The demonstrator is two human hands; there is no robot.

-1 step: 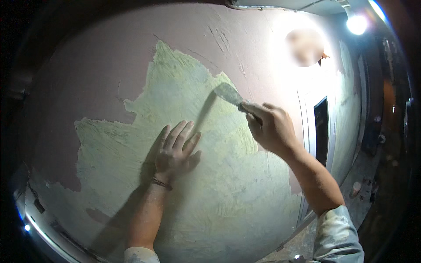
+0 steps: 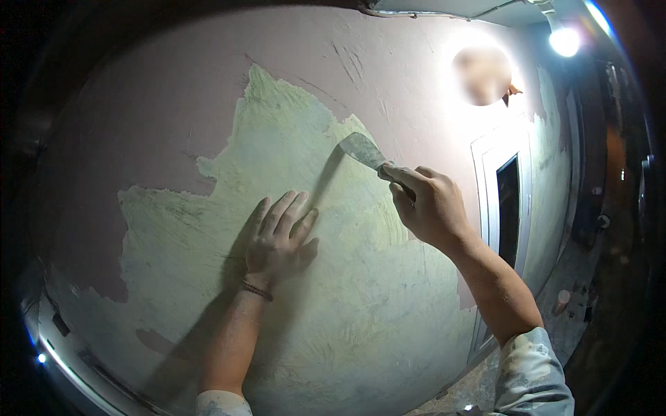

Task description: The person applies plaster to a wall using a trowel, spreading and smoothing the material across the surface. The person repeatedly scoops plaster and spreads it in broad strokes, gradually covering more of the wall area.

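Observation:
My left hand (image 2: 277, 239) lies with fingers stretched out against a pale green patch (image 2: 333, 305) of the wall. My right hand (image 2: 427, 204) grips a scraper (image 2: 360, 149) by its handle, with the metal blade up and to the left at the patch's upper right part, near a ragged border with the pinkish paint (image 2: 159, 125). The blade casts a long shadow toward my left hand. A dark bracelet (image 2: 256, 289) circles my left wrist.
A white-framed opening (image 2: 489, 229) with a dark interior stands to the right. A lit bulb (image 2: 564, 41) hangs at upper right, near a bright, blurred round area (image 2: 483, 75). A cable (image 2: 416, 15) runs along the top, and dusty floor (image 2: 444, 399) shows at lower right.

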